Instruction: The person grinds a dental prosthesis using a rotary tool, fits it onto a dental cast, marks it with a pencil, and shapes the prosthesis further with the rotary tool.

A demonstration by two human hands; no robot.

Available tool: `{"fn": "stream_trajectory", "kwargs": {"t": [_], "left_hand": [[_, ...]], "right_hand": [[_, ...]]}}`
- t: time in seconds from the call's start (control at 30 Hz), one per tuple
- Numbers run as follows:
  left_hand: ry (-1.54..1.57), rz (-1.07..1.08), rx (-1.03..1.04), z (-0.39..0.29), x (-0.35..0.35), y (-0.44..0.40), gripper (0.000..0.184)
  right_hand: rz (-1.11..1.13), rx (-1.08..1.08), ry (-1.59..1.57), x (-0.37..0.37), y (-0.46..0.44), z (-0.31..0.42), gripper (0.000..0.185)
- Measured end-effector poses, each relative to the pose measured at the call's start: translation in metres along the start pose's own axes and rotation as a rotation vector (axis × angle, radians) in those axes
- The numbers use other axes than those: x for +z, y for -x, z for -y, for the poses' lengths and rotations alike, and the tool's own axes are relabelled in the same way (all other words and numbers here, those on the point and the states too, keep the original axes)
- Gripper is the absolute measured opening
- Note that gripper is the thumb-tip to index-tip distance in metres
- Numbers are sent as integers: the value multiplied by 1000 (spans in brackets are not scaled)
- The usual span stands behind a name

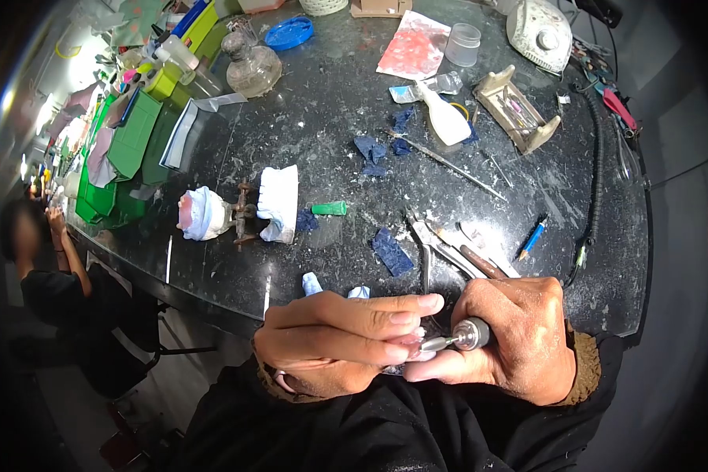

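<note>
Close to the front edge of the dark table, my left hand (pixel 334 342) is closed on a small pinkish piece (pixel 407 343), mostly hidden by the fingers. My right hand (pixel 515 338) grips a rotary handpiece (pixel 472 333); its pointed metal bit (pixel 438 343) is at the piece. Dust covers the skin of both hands. Beyond my left hand, a plaster dental cast (pixel 278 204) and a second cast with a pink part (pixel 204 214) sit on a metal articulator (pixel 245 212). Pliers (pixel 440 244) and a brown-handled tool (pixel 480 259) lie beyond my right hand.
A green tube (pixel 329 208), blue scraps (pixel 392 252) and a blue pencil (pixel 532 238) lie on the table (pixel 330 110). Farther off are a white bottle (pixel 446 118), a glass burner (pixel 252 69) and green bins (pixel 134 138). Another person (pixel 55 291) sits at the left.
</note>
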State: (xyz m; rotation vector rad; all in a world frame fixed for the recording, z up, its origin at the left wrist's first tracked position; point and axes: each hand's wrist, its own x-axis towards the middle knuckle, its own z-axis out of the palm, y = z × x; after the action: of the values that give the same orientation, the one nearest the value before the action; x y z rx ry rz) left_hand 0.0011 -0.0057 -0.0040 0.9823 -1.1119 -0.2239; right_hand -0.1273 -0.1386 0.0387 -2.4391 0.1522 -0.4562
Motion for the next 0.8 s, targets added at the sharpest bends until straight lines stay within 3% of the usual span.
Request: {"fn": "stream_trajectory", "kwargs": {"t": [0.53,0.8], "left_hand": [[110,90,-48,4,-9,0,17],[23,89,-65,0,-7,0,20]], "right_hand": [[7,-45,15,0,-1,2,48],[-13,-23,5,2,0,0,47]]}}
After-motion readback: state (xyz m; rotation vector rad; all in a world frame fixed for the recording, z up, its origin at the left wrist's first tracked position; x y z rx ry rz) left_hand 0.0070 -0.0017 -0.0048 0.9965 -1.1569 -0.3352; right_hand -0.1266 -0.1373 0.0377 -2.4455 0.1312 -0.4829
